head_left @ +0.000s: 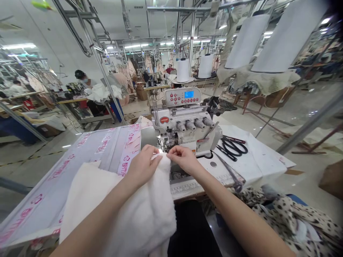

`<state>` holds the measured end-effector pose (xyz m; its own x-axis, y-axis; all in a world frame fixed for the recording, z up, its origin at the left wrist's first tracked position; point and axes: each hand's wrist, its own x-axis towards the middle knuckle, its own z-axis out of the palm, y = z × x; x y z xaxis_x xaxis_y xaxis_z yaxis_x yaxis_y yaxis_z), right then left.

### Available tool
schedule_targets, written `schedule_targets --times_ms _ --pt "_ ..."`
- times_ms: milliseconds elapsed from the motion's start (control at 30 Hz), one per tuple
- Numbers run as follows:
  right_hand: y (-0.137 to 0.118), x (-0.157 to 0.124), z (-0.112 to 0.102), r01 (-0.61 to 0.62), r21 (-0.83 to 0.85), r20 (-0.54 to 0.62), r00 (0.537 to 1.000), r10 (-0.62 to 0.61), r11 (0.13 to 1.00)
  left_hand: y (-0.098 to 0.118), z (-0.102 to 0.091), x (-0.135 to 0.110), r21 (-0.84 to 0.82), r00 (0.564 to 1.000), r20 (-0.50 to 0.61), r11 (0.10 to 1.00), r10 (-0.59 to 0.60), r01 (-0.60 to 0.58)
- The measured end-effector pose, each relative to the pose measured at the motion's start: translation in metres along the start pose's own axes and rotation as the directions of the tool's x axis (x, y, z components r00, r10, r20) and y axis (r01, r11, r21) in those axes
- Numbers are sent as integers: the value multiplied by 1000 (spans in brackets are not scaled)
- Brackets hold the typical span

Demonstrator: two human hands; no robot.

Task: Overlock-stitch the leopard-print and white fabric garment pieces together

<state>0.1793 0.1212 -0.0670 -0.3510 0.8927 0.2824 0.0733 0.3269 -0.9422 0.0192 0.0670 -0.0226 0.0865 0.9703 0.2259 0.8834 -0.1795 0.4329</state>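
White fabric [154, 203]: edge clamped in left grip [143, 164], corner pinched by right grip [184, 159], bulk draped below.

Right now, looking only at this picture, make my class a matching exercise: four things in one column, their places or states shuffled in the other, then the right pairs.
Column one:
1. white cloth
2. display screen
3. spotted cloth
4. large white cones

Column two:
A. upper right of the picture
B. held in the left hand
C. lower right of the picture
D. lit up blue

Right pairs: 1-B, 2-D, 3-C, 4-A.
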Motion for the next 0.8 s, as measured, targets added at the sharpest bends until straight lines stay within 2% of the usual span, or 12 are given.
schedule_targets --times_ms 100,200,467,667,800 --pt "-7 -5 1 42 -31 -58 997 -44 999 5 0 3 2 999 13 999 -36 36" --pt "-11 -10 0 66 -41 -72 995 -69 997 6 0 6 2 999 44 1000 -17 17" --pt "-6 -7 -9 -17 105 114 993 5 994 -1 -3 4 -153 996 72 988 44 -33" --pt "-6 -3 -6 -24 109 48 999 19 994 -1 -3 6 -136 995 74 989 61 -50" --pt "-4 2 -4 -80 46 12 997 80 996 3 -1 4 -35 999 42 999 12 -10"
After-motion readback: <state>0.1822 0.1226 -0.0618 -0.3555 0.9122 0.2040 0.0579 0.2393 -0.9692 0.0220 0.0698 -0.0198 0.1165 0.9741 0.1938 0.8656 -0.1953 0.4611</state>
